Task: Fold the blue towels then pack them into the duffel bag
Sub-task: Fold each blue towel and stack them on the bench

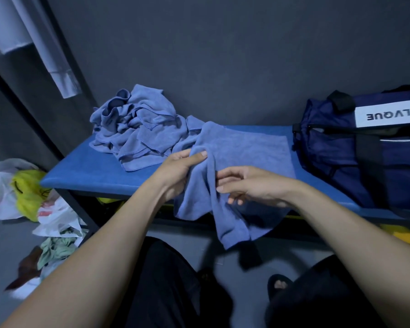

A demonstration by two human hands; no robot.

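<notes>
The soft, pale-blue microfibre towel [225,162] being worked lies half on the blue padded counter [85,171], its far part spread flat towards the back edge and its near part hanging crumpled over the front edge. The left hand [178,171] pinches a gathered ridge of the cloth between thumb and fingers [200,156], clamped on the towel. The right hand [251,185] sits just beside that ridge with its fingers loosely curled against the fabric; whether it actually grips is hard to tell. To fold well, each hand should probably find a true corner of the hanging edge rather than a bunch, pull the cloth taut, and lay it back flat on the counter so the edges meet. The limp fabric will likely sag and skew if held mid-panel. A heap of unfolded blue towels [137,129] waits near the back left corner, and the navy fabric duffel bag [336,162] stands at the right end, well apart from the hands.
</notes>
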